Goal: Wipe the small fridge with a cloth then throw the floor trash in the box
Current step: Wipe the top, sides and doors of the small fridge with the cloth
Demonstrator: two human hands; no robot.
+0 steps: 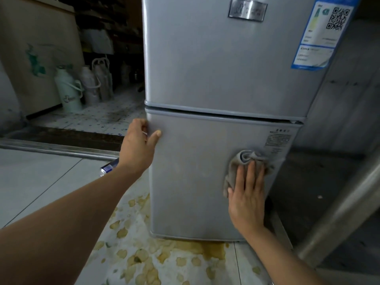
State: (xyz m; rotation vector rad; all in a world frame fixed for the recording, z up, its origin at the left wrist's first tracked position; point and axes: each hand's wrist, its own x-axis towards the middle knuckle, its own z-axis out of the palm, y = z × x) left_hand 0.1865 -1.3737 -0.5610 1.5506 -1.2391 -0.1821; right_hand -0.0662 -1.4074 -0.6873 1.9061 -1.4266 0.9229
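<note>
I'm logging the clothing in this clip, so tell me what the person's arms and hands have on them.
Both forearms are bare, with no sleeves in view. The left hand and right hand wear no gloves, and no watch or bracelet shows at either wrist.
</note>
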